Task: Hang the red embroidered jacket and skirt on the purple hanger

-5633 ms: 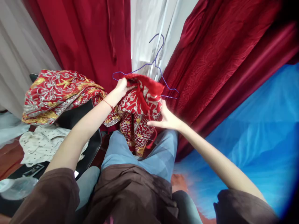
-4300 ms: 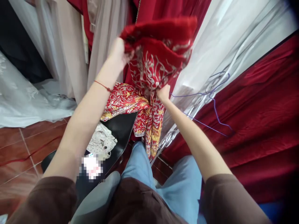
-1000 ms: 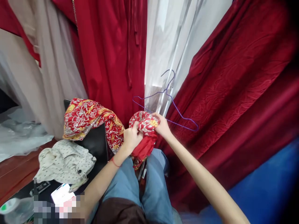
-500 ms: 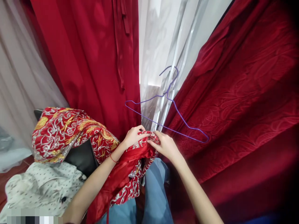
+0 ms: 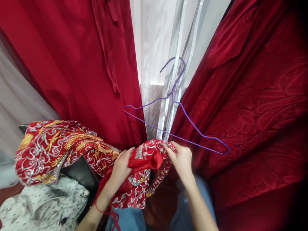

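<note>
A red garment (image 5: 141,195) embroidered in silver and gold hangs in front of my lap and trails left over a black seat. My left hand (image 5: 122,166) grips its red lining side, with a thin red cord round the wrist. At the garment's upper right edge my right hand (image 5: 181,157) pinches the cloth between thumb and fingers. A bare purple wire hanger (image 5: 171,94) hangs just beyond my hands, in front of pale cloth and white rails, with nothing on it.
Plain red cloth (image 5: 101,96) drapes at the left and patterned dark red cloth (image 5: 252,134) at the right. A white dotted fabric (image 5: 45,205) lies at the lower left beside the black seat (image 5: 80,171). My legs in blue jeans show below.
My hands have moved apart, the left leftward and down, the right rightward, spreading the garment's edge between them. The view has shifted, and my knees are further apart.
</note>
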{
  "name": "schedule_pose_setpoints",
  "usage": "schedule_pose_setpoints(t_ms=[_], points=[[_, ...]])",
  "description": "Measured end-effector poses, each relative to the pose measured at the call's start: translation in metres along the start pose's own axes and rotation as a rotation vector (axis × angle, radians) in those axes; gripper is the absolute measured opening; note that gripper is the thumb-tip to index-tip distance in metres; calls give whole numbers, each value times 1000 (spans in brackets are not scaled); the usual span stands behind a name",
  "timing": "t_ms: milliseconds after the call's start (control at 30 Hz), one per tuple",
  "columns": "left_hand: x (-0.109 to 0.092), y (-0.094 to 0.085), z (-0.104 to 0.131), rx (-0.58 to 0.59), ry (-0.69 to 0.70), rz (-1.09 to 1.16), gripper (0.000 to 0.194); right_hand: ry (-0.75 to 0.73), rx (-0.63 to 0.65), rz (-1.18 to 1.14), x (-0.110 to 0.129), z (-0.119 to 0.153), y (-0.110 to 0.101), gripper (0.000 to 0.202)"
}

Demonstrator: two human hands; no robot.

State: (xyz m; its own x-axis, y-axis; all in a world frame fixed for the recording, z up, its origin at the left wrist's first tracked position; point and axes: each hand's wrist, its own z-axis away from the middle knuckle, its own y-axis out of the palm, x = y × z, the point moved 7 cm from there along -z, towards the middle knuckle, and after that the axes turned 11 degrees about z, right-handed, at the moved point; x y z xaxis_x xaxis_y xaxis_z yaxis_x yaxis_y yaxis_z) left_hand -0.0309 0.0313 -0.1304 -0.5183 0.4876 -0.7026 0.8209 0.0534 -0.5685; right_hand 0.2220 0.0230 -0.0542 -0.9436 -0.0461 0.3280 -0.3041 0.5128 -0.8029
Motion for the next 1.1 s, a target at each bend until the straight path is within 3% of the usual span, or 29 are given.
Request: schedule_pose_setpoints(t_ms=[100,167,233,267,333,400,433,467,533,633,733,833,900,967,1100], points=[[9,-19,-22,-3,-101,140,16,-57,72,144,4,7,-13,47],[-9,-23,-46,-21,-86,95,11,-23,3,255,9,22,-25,38],[-36,-16,-71,-1,-80,-53,14,-58,-152,268,22,41,-36,30],[-51,-10,-83,18,-71,-113,15,-182,-208,218,35,50,-36,28],[-81,1,-102,34,-30,-185,13,-597,-210,87,65,69,-25,27],[-107,12,-118,74,22,-191,6,-918,-82,31,80,83,-4,27],[-116,17,-124,108,44,-191,13,-956,-4,47,80,84,7,29],[-122,21,-130,145,64,-193,25,-899,58,88,73,81,16,33],[-126,28,-140,185,99,-194,49,-644,114,208,50,74,25,40],[-115,35,-148,158,119,-155,63,-346,86,338,8,75,7,14],[-99,47,-147,165,83,-158,52,-351,184,214,-27,69,-19,26],[-88,60,-141,196,52,-168,49,-516,467,-59,-60,56,-37,22],[-83,68,-135,223,55,-120,55,-485,463,-151,-86,43,-52,21],[-79,73,-128,223,77,-51,60,-401,380,-177,-108,33,-61,22],[-76,75,-113,160,178,39,53,-319,272,-127,-123,29,-61,23]])
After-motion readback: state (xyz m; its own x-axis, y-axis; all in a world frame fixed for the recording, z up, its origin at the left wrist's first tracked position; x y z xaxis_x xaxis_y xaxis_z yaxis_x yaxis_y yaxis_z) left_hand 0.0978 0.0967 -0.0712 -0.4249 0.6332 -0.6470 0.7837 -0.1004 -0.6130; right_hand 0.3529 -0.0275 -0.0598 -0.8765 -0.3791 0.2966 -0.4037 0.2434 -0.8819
